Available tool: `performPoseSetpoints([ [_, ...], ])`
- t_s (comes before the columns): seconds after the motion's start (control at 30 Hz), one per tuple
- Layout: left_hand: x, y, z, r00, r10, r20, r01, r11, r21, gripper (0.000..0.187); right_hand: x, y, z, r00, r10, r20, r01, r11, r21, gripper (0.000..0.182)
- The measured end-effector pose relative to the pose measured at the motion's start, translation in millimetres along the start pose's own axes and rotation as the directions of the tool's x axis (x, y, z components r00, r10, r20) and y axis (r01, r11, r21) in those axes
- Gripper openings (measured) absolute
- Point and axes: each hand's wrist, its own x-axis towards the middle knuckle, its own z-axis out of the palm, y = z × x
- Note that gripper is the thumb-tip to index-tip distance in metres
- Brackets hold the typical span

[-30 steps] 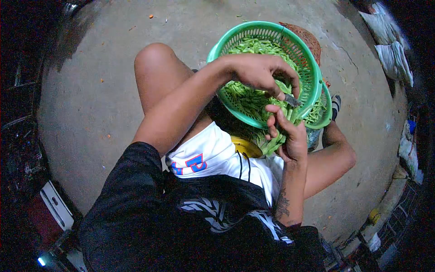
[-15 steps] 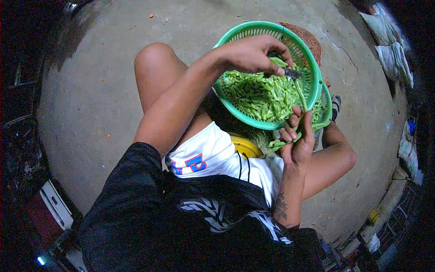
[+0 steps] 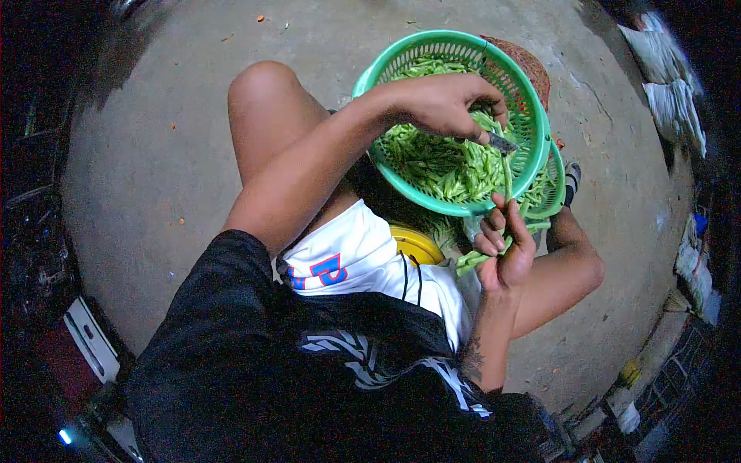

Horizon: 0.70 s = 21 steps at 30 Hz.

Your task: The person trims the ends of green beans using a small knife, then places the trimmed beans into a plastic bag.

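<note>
My left hand reaches over a green plastic basket and grips a small knife, whose dark blade sticks out past the thumb. Just below the blade, my right hand is closed around slender green vegetable stalks. One stalk points up toward the knife; another piece pokes out on the left of the palm. Heaped inside the basket are many short cut green pieces. The knife handle is hidden in my left fist.
A second green basket with more green pieces sits partly under the first. Behind it lies a reddish-brown mesh sack. Something round and yellow shows by my white shorts. Pale sacks lie at the right on the concrete floor.
The knife has moved slightly down and right along with my left hand. My right hand has shifted a little, and less of the upright stalk shows between it and the blade.
</note>
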Motion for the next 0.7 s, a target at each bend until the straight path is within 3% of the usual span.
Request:
performPoseSetpoints([
  [0.13,1.7,-6.4,2.9,0.999,0.033,-0.009,-0.032,0.999,0.025,0.041,1.0,-1.2,-1.0,0.997,-0.042,-0.066,0.040,0.999,-0.034,0.028],
  [0.3,3.2,-3.8,5.1,0.999,0.050,-0.001,-0.050,0.999,0.001,0.040,-0.2,-0.8,-0.3,0.997,0.065,0.052,-0.067,0.997,0.044,0.023],
  [0.5,1.1,-19.1,-7.0,0.996,0.011,0.085,0.001,0.990,-0.142,0.033,-6.0,4.5,-2.4,0.999,0.021,0.029,-0.022,1.000,0.004,0.019],
  [0.57,0.8,-29.8,-8.3,0.992,-0.108,0.062,0.118,0.975,-0.190,0.032,-8.7,4.7,-2.5,1.000,-0.011,-0.007,0.011,0.999,-0.032,0.019],
  [0.6,2.5,-25.1,-12.5,0.975,-0.173,0.137,0.196,0.964,-0.178,0.036,-9.1,4.5,-2.4,0.998,-0.042,-0.044,0.039,0.997,-0.071,0.019],
  [0.63,1.5,-19.9,-9.4,0.975,-0.172,0.138,0.195,0.965,-0.176,0.036,-8.5,4.6,-3.1,0.998,-0.043,-0.042,0.040,0.997,-0.071,0.019],
  [0.7,-0.4,-12.2,3.5,0.998,-0.051,0.033,0.054,0.996,-0.066,0.041,-8.0,5.2,-5.6,0.996,-0.077,-0.049,0.072,0.993,-0.096,0.020],
])
